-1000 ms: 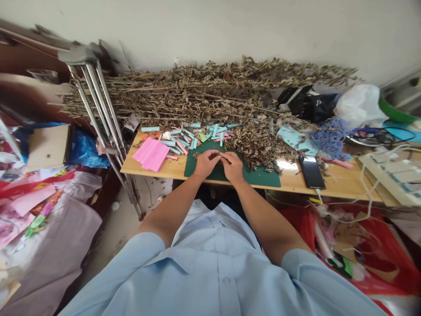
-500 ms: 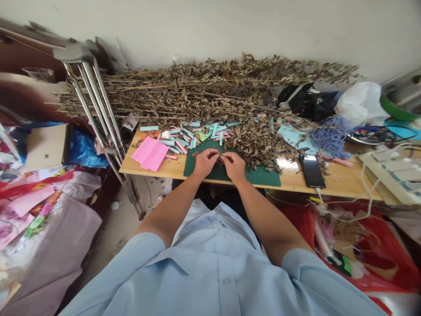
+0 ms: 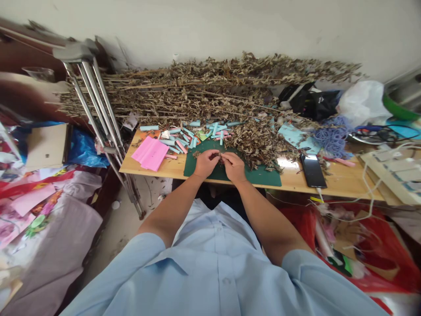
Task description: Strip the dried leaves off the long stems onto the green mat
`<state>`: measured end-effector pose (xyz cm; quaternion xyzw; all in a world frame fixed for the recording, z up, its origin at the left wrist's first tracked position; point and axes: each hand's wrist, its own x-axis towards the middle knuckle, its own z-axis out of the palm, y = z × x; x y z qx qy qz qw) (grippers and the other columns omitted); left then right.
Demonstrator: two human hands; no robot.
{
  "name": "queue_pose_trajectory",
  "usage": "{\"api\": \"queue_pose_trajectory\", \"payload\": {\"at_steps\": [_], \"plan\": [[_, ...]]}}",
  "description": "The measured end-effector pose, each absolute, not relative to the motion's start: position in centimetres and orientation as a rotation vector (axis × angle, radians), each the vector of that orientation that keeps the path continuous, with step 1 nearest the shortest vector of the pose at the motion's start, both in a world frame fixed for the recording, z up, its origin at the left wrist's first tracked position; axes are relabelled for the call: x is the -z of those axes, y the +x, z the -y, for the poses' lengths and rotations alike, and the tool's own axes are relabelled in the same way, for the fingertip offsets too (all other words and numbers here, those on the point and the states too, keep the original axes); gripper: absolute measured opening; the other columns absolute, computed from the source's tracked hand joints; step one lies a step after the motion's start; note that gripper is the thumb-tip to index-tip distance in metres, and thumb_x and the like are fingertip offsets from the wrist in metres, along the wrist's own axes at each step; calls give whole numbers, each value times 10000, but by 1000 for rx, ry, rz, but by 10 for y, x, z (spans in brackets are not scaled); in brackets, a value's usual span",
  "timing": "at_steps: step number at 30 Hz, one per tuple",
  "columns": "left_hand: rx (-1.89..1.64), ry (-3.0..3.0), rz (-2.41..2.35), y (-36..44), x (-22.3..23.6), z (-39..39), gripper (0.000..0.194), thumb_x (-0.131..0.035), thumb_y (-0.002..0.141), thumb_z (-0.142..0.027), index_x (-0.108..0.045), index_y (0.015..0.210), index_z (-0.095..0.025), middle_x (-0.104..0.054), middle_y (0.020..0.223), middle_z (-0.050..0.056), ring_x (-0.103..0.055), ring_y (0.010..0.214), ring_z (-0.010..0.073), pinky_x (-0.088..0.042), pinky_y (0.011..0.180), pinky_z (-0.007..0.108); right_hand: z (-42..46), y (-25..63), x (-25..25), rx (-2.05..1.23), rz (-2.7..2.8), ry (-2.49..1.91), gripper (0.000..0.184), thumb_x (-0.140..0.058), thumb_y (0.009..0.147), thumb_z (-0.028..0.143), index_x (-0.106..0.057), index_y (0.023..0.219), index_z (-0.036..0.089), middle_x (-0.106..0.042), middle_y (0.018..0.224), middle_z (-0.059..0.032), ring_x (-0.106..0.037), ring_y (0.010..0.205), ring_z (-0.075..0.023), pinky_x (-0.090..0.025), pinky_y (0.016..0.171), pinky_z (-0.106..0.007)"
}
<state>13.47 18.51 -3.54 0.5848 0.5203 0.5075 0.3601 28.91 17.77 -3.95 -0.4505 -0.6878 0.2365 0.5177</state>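
My left hand [image 3: 208,163] and my right hand [image 3: 233,166] meet fingertip to fingertip above a green cutting mat [image 3: 263,176]. Both are closed in a pinch on a small bit of dried leaf [image 3: 220,154], mostly covered by the fingers. Just beyond my right hand spreads a heap of loose dried leaves [image 3: 256,145], partly lying on the mat. Blue and pink paper rolls [image 3: 215,131] are scattered behind the hands and to the left. Beside them is a stack of pink paper sheets [image 3: 150,153].
Long dried leafy stalks [image 3: 197,94] lie along the wall. On the right are a black phone [image 3: 312,170] with a cable, blue paper [image 3: 297,137], purple-blue string [image 3: 332,136] and a power strip [image 3: 394,171]. Metal crutches [image 3: 98,105] lean at the table's left end.
The fingers of both hands have shifted slightly at the pinch, with my right hand's fingers a little more bent. The things on the table lie as before.
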Motion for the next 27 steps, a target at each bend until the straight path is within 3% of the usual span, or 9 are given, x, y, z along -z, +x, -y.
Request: {"api": "queue_pose_trajectory", "payload": {"at_steps": [3,9,14,20,27], "plan": [[-1303,1507,-1357,133,41,-187,212,-676,805,-185,-742,1006,-166,-757,914,62,-709,819,171,-586,805,324,-177,288,40,-566,1605,-1122,184,-591,908,252,-760,981,248,-716,1009,-56,-667,961,-197,-549,911,-370],[-1307,1471,-1325,133,43,-186,194,-688,804,-206,-749,984,-168,-757,924,61,-709,832,173,-587,821,337,-175,287,37,-633,1496,-1162,278,-609,891,301,-696,1148,238,-669,1213,-91,-672,924,-194,-577,851,-376],[-1282,1463,-1324,135,38,-185,184,-686,794,-186,-751,965,-169,-755,892,50,-703,798,162,-582,797,319,-175,287,35,-596,1553,-1170,152,-609,890,306,-735,940,235,-727,992,-59,-670,961,-212,-544,917,-397],[-1244,1555,-1386,134,30,-183,179,-657,779,-134,-755,925,-170,-753,871,39,-686,780,151,-561,765,285,-172,284,35,-639,1478,-1206,163,-618,865,298,-703,966,203,-713,859,-39,-647,739,-174,-549,742,-328],[-1270,1439,-1356,134,39,-186,174,-656,787,-157,-738,940,-160,-744,852,38,-697,754,151,-583,759,298,-177,285,40,-723,1286,-1248,220,-636,829,342,-658,984,187,-694,838,-42,-636,695,-165,-556,697,-324]]}}
